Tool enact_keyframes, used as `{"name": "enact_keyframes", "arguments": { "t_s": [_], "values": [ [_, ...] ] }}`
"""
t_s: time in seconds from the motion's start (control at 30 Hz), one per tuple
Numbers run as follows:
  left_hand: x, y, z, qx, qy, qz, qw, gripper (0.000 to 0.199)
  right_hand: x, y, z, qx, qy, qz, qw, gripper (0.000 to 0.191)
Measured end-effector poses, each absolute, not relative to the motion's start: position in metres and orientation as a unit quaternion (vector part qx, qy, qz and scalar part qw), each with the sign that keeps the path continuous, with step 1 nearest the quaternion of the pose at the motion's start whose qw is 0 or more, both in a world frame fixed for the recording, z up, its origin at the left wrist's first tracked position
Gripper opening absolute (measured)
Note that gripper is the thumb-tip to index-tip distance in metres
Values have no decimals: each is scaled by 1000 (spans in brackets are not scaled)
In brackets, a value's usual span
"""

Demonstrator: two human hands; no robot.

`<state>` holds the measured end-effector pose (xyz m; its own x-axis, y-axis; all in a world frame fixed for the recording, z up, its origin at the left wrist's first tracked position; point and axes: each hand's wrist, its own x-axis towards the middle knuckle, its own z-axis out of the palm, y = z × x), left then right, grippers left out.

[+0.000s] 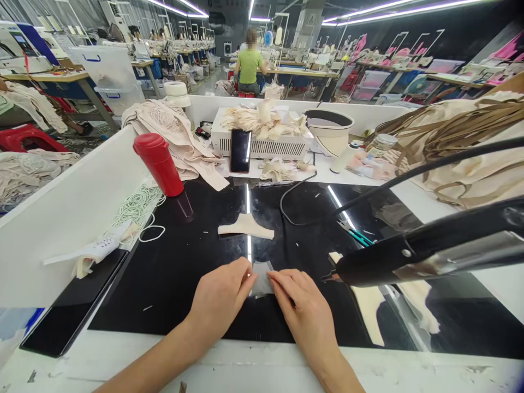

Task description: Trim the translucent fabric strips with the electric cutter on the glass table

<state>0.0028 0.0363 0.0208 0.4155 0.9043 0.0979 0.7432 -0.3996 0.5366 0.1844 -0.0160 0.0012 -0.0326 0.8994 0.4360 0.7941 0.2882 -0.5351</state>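
Note:
Low over the glossy black board point(172, 295), a small piece of thin whitish translucent film point(262, 275) sits between my two hands. My left hand point(221, 295) pinches its left edge between thumb and fingers. On the opposite side, the thumb and forefinger of my right hand point(305, 303) close on the right edge. Just beyond lies a cream fabric piece point(245, 226) with a curved, winged outline, flat on the board. More cream cut pieces point(370, 311) rest to the right of my right hand, partly under a black arm-like tool point(409, 245).
A red tumbler point(159, 164) and pale green elastic loops point(139, 204) are at left. A phone point(240, 150) leans on a white vented box point(262, 146). Teal-handled snips point(358, 234) lie near a black cable point(368, 191). A person in a green shirt point(249, 68) sits farther back.

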Motion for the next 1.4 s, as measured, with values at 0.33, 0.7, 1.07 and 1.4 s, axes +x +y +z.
{"name": "enact_keyframes", "arguments": {
  "t_s": [0.33, 0.7, 1.07, 1.4],
  "values": [
    [3, 33, 9, 877, 442, 182, 52, 18, 184, -14, -3, -595, -738, 34, 315, 18],
    [2, 34, 9, 878, 444, 173, 35, 18, 183, -14, -6, -606, -728, 53, 315, 18],
    [1, 34, 9, 881, 441, 173, 9, 26, 183, -12, -4, -612, -732, 49, 297, 23],
    [1, 34, 8, 880, 442, 171, 4, 25, 181, -13, -4, -614, -730, 42, 296, 24]
  ]
}}
